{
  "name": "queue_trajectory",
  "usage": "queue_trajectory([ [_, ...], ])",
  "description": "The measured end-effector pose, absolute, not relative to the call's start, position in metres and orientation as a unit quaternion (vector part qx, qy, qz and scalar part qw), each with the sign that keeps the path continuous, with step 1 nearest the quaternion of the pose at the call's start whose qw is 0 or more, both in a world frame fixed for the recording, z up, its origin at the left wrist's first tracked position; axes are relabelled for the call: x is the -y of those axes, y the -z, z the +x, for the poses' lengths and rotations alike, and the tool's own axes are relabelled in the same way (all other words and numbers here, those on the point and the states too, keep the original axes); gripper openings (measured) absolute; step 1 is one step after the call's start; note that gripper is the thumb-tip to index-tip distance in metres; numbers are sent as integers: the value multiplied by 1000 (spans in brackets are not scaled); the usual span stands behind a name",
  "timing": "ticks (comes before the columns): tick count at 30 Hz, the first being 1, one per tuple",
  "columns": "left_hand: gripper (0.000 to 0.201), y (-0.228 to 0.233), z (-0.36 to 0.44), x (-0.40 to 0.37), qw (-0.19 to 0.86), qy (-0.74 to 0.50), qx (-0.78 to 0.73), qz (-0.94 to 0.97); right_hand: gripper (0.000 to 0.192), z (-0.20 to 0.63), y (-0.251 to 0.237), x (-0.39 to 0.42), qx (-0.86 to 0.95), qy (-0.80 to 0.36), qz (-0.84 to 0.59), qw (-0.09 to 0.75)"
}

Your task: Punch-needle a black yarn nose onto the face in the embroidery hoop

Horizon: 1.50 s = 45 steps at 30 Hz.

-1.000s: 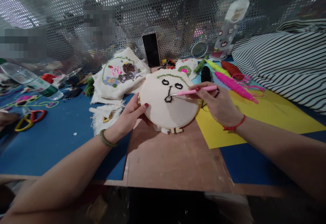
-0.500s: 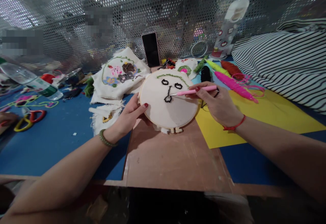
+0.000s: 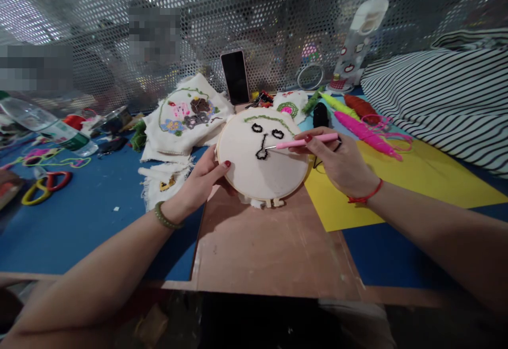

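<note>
My left hand [image 3: 208, 174] grips the left edge of a round embroidery hoop [image 3: 246, 177], thumb on the front and the other fingers mostly hidden behind. White cloth is stretched in it, bearing black stitched loops and a line [image 3: 262, 148] under a green stitched arc [image 3: 273, 118]. Closed around a pink-handled punch needle [image 3: 313, 140] is my right hand [image 3: 337, 158], at the hoop's right side. The metal tip is at the black stitching near the middle of the cloth. Black yarn [image 3: 316, 163] hangs below the right hand.
Embroidered cloths [image 3: 186, 116] lie behind and left of the hoop. A phone [image 3: 235, 76] leans upright against the perforated metal panel [image 3: 270, 31]. Scissors [image 3: 45, 185] and a water bottle [image 3: 43, 124] are at left. Yarn skeins [image 3: 365, 132] and striped fabric [image 3: 440, 90] lie at right.
My hands, the hoop and the punch needle look the same as before. At the far left edge, another person's hand has shifted slightly.
</note>
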<state>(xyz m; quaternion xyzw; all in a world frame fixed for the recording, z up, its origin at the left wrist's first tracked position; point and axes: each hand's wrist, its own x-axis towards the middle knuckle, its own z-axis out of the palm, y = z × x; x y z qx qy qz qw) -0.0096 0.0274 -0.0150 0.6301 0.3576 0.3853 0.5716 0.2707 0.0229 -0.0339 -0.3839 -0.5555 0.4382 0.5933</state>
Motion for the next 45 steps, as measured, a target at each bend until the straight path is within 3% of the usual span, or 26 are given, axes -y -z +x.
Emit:
queue_trajectory([
  [31,58,16,-11,-29,568,-385,-371,626,22,272,38,-25,514,-460,-371,622],
  [45,59,16,-12,-29,563,-387,-367,631,32,272,39,-27,485,-479,-368,633],
])
